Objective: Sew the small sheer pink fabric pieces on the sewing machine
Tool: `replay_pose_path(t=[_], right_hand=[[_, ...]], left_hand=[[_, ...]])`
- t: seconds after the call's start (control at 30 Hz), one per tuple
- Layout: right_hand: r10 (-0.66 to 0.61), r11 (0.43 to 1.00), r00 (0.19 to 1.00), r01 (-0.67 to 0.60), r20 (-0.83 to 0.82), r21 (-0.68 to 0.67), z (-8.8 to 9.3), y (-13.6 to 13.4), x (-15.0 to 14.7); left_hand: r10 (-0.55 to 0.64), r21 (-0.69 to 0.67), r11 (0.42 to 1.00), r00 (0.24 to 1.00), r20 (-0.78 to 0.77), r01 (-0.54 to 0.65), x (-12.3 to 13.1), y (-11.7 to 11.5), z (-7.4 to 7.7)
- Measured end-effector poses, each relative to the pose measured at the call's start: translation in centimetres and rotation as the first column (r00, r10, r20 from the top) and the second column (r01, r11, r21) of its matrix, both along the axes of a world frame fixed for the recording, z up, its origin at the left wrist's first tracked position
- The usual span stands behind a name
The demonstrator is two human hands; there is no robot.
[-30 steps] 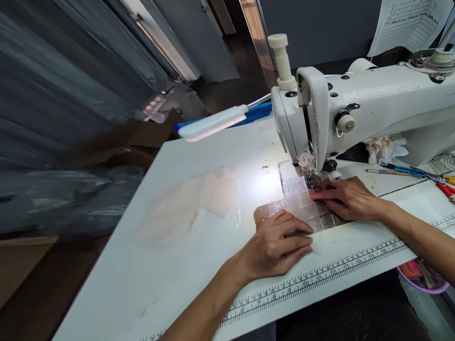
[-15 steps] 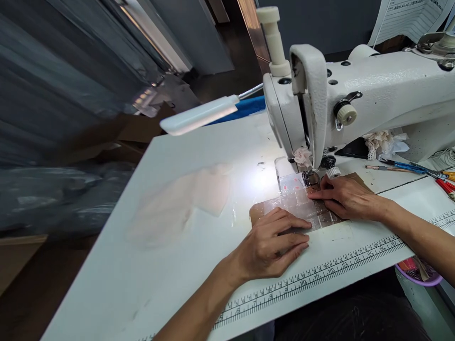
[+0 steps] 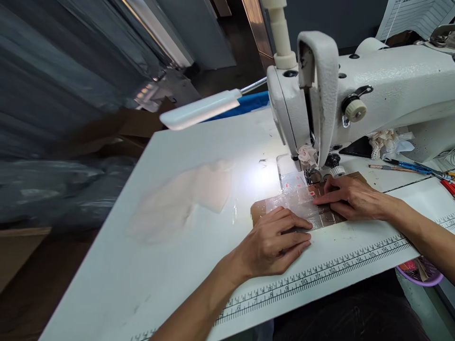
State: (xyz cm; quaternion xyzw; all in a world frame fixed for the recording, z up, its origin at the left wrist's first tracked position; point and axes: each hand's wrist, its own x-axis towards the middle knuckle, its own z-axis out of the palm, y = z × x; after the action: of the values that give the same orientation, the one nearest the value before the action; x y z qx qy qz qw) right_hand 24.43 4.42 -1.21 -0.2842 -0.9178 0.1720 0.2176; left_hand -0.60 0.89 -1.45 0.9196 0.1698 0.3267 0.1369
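The left hand [image 3: 273,241] is lying palm down on the near edge of a clear sheet [image 3: 293,203], fingers loosely spread and gripping nothing, while the right hand [image 3: 355,196] is angling its bent fingers onto the sheet, whether pinching or pressing one cannot tell. The sheet is lying over a brown piece [image 3: 257,212] beneath the sewing machine [image 3: 391,94], on a white table [image 3: 106,284] that a lamp [image 3: 201,109] is lighting, and a grey curtain [image 3: 71,71] is hanging beyond.

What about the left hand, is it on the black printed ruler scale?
No, the left hand lies partly over the clear plastic sheet, beyond the ruler scale.
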Motion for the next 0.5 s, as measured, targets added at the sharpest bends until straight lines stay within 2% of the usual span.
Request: replay_pose_path(t=[0.1, 0.3, 0.4, 0.5], right_hand=[[0.062, 0.998, 0.998, -0.062, 0.027, 0.017, 0.1, -0.1, 0.1], [0.051, 0.999, 0.996, -0.053, 0.066, 0.015, -0.1, -0.2, 0.0], [0.046, 0.999, 0.997, -0.047, 0.063, 0.016, -0.1, -0.2, 0.0], [0.051, 0.998, 0.997, -0.052, 0.062, 0.018, -0.1, -0.2, 0.0]], left_hand=[[-0.002, 0.000, 1.000, 1.000, 0.002, 0.002, 0.0, 0.0, -0.1], [0.006, -0.046, 0.999, 0.999, 0.040, -0.004, -0.5, -0.1, 0.5], [0.116, -0.010, 0.993, 0.990, 0.080, -0.115, -0.7, 0.6, 0.9], [0.250, 0.145, 0.957, 0.968, 0.024, -0.251, -0.3, 2.1, 0.7]])
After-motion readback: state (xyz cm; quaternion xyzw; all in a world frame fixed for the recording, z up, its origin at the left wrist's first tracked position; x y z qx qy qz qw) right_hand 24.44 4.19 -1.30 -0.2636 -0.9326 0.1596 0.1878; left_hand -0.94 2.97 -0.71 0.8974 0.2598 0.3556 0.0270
